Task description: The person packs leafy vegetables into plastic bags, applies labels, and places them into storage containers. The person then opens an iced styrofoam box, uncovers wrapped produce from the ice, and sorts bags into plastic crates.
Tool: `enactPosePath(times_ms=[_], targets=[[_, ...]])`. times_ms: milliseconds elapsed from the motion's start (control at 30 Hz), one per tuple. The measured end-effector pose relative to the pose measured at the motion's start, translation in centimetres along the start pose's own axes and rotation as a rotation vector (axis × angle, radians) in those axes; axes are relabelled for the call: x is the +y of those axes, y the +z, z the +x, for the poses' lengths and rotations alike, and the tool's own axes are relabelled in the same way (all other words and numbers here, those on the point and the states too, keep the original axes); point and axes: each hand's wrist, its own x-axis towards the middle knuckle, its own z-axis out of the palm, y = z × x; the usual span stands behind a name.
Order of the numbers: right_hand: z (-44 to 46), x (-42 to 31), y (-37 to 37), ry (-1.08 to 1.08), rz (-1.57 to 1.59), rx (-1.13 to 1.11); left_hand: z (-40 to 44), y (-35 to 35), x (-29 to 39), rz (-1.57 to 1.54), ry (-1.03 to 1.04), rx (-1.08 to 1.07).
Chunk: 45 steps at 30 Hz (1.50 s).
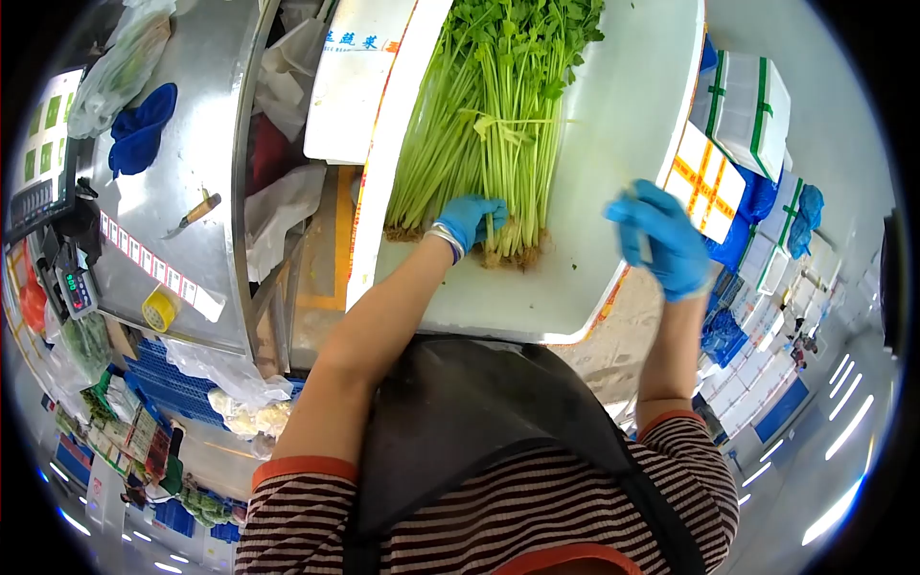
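Observation:
Long green celery (517,125) with leafy tops and brown roots lies in a white foam box (599,172). A pale yellowish strand crosses the stalks partway up. My left hand (470,222), in a blue glove, is closed around stalks near the root end of the celery. My right hand (666,240), also gloved in blue, is raised over the right rim of the box, apart from the celery. Its fingers are curled, with a thin pale sliver showing between them that I cannot make out.
On the steel table (206,86) to the left lie a knife (196,213), a label strip (158,261), a yellow tape roll (159,310) and a blue cloth (142,131). A scale (77,287) and a screen (43,153) stand beyond. Foam boxes (752,105) are stacked at right.

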Motion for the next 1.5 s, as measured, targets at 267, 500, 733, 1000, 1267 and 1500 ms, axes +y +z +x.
enactPosePath(times_ms=[267,500,733,1000,1267,1500], targets=[[-0.4,-16.8,-13.3,-0.566,-0.423,0.461,0.8,-0.8,-0.2,0.176,0.079,0.153],[13.0,-28.1,-8.8,-0.668,-0.882,0.461,8.3,-6.9,-4.8,0.865,0.397,0.323],[20.0,-16.1,0.0,-0.816,-1.656,0.301,-2.2,0.3,1.6,0.834,0.331,0.72],[30.3,13.6,7.8,-0.529,-1.574,-0.294,-2.0,-0.7,2.0,0.764,0.675,1.08],[27.4,13.5,6.0,-0.837,-1.349,-0.339,-1.7,-0.6,4.1,0.805,0.85,1.043],[24.1,12.4,5.5,-0.693,-1.467,-0.35,-0.4,-1.9,3.5,0.947,0.829,1.035]])
